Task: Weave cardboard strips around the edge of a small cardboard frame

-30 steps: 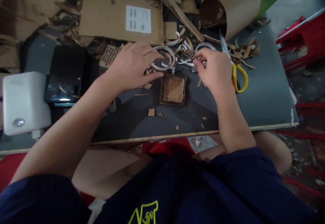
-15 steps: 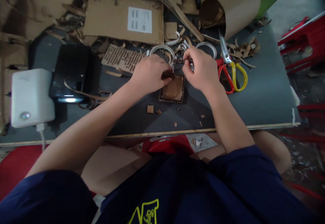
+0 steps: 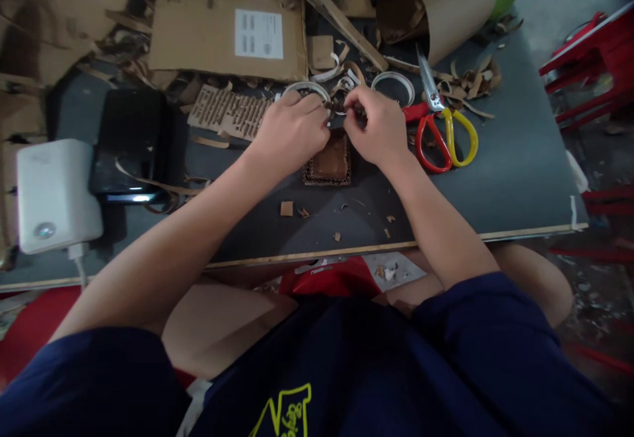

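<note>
The left hand [image 3: 292, 132] and the right hand [image 3: 377, 130] are both closed in a pinch on a small dark corrugated strip [image 3: 341, 105], held just above the far edge of the square cardboard frame [image 3: 331, 165] on the desk [image 3: 520, 160]. The strip looks flimsy, so pulling the hands apart could crease or tear it. A sideways sweep of the right hand could catch the scissors [image 3: 442, 134] just beside it.

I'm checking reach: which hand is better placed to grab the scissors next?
Right, probably: both pinch a small cardboard piece, but the right hand is next to the scissors; the left hand sits farther away.
</note>
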Action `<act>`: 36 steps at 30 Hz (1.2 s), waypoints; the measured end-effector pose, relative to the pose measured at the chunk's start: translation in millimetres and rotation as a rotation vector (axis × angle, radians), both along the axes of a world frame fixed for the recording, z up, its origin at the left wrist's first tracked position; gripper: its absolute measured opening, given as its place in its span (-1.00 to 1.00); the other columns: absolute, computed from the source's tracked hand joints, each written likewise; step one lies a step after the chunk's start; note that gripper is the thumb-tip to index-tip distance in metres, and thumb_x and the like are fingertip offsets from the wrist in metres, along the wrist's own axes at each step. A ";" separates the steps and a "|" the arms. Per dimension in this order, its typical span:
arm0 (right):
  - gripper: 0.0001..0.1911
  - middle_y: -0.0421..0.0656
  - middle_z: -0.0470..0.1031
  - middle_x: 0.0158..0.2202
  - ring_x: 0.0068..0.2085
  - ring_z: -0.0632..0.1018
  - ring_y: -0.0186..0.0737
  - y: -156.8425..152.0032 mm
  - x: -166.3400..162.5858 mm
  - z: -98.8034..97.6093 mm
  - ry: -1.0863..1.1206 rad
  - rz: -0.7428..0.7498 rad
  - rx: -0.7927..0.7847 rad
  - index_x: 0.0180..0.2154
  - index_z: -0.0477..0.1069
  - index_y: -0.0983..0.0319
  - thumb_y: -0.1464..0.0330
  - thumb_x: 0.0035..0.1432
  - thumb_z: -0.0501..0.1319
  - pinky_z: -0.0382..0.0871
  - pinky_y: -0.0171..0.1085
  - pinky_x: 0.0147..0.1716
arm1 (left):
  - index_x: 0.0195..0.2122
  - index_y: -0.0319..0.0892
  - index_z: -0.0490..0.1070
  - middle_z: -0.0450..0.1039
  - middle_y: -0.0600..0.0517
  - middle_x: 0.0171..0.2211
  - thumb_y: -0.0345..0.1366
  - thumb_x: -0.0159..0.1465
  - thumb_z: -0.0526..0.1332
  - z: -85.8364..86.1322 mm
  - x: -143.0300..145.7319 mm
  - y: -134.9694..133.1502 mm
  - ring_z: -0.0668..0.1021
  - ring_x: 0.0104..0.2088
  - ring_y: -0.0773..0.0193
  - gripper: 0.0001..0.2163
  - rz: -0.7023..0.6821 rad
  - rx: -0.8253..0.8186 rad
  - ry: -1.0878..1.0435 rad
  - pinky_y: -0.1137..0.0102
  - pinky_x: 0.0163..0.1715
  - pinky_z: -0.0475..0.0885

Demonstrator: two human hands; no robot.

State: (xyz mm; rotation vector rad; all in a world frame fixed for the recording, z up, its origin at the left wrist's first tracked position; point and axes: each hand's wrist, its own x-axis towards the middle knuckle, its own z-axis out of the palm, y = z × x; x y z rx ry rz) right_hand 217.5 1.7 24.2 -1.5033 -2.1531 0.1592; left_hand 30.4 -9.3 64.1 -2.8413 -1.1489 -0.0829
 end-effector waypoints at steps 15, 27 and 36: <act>-0.72 0.00 0.59 -0.08 -0.04 0.58 0.06 -4.3 -7.6 9.7 -0.102 -0.020 0.042 0.01 0.42 0.12 0.22 0.37 0.06 0.46 -0.04 -0.08 | 0.23 -0.16 0.35 0.45 0.05 0.19 -0.45 0.30 0.02 -8.3 -40.3 20.7 0.35 0.19 0.12 -0.53 0.474 -0.033 -0.402 0.05 0.17 0.34; -0.73 -0.07 0.64 -0.15 -0.14 0.61 -0.04 -6.0 4.7 25.1 -0.064 0.246 -0.108 -0.07 0.54 0.13 0.29 0.30 0.12 0.48 -0.07 -0.12 | 0.17 -0.15 0.43 0.52 -0.11 0.10 -0.13 0.35 0.10 -46.2 -42.5 8.2 0.53 0.13 -0.01 -0.58 0.068 -0.189 -0.501 0.08 0.16 0.44; -0.75 -0.07 0.56 0.05 0.04 0.55 0.01 -5.2 3.7 28.4 -0.119 0.317 -0.076 -0.11 0.55 0.07 0.24 0.36 0.10 0.46 -0.07 -0.08 | 0.10 -0.12 0.45 0.56 -0.16 -0.10 -0.02 0.29 0.22 -39.5 -43.3 0.6 0.56 0.01 -0.09 -0.57 0.178 -0.161 -0.413 0.01 0.08 0.43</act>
